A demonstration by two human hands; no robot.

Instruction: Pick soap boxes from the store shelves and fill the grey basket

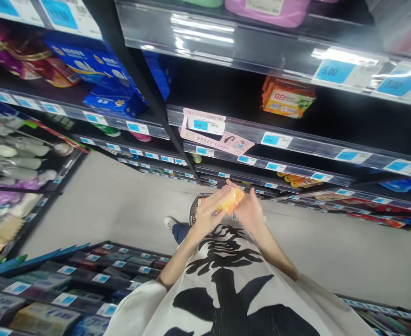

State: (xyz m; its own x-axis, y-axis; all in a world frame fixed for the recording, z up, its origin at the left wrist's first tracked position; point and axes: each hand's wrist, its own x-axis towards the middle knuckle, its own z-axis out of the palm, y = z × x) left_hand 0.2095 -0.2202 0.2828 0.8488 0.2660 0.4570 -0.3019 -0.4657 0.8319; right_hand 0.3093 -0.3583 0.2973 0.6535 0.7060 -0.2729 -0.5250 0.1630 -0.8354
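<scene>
A small orange-and-yellow packet (pixel 234 200) is held up in front of my shirt, its print too blurred to read. My left hand (pixel 207 212) is closed around its left side. My right hand (pixel 252 213) is close against the packet's right side, with its thumb apart and pointing up; some of its fingers are hidden or blurred. Below both hands, a dark-rimmed basket (pixel 192 210) shows in part, with goods inside that I cannot make out.
Ahead, on a dark shelf, orange-and-green packs (pixel 287 100) stand above price tags (pixel 277 140). Blue boxes (pixel 112 95) fill the shelf at left. Behind me is another low rack (pixel 61 284). Grey floor (pixel 128 205) runs between the racks; my shoe (pixel 170 222) stands on it.
</scene>
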